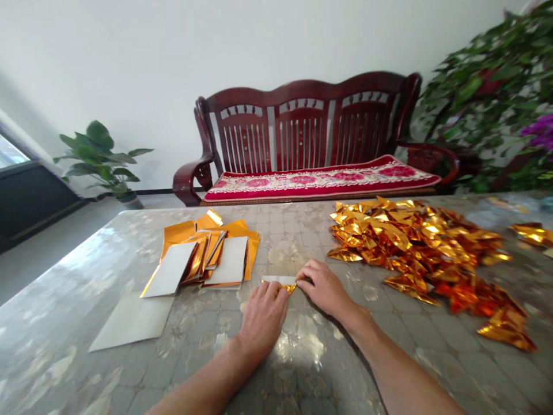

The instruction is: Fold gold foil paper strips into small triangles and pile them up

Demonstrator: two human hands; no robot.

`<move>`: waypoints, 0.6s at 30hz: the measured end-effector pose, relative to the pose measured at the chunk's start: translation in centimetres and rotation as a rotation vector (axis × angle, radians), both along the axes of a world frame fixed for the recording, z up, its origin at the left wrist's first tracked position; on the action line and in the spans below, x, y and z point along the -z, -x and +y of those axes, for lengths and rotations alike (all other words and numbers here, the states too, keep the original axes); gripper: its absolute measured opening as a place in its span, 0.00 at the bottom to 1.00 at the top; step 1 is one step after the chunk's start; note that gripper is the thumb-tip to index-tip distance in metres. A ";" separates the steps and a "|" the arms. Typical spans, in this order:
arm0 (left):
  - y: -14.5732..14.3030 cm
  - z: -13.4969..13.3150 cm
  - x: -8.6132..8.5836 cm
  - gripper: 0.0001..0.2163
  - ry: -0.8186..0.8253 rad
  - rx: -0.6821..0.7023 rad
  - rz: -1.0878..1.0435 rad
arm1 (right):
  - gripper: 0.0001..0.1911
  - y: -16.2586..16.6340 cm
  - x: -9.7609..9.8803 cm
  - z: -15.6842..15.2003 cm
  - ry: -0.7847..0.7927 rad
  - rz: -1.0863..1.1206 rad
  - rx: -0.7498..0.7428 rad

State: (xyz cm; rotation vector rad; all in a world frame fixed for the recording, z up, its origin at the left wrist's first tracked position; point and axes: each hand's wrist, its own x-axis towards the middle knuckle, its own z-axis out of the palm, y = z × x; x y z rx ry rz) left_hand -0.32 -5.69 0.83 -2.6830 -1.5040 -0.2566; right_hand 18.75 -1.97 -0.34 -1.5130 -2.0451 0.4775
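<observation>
1. Left hand [261,317]: fingers [270,293] sit close together and curl down, apparently clamped on the near end of a gold-foil paper strip [279,282]. The thumb is hidden.
2. Right hand [326,290]: fingers lie together, their tips at the strip's gold corner. Cannot tell whether they clamp it or only press.
3. The strip lies between both hands, on the table's glossy patterned cover [108,369], white side up with gold showing at the folded end.
4. Technique, as judged: pinning the strip against the cover steadies it. Even pressure from both hands should keep the crease straight and the edges aligned.
5. Left of the hands: a loose stack of gold-backed sheets [207,253], with a white sheet [129,320] just below it.
6. Right: a heap of folded gold-foil pieces [415,248].
7. Beyond the table: a dark-red wooden bench [302,127] with a red floral runner [322,181], and potted plants [97,155] at its left.
</observation>
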 end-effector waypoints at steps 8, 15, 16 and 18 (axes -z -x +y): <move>-0.1 0.0 0.1 0.06 -0.011 -0.007 0.008 | 0.04 0.7 -0.5 -0.1 -0.033 -0.160 0.018; -0.1 0.1 0.1 0.06 -0.033 -0.004 -0.003 | 0.06 1.5 -1.0 -0.1 -0.037 -0.273 0.047; -0.1 0.1 0.1 0.06 -0.039 -0.005 -0.006 | 0.06 1.5 -1.0 -0.1 -0.035 -0.279 0.050; -0.1 0.1 0.1 0.06 -0.056 -0.011 -0.009 | 0.06 1.5 -1.0 -0.1 -0.029 -0.285 0.056</move>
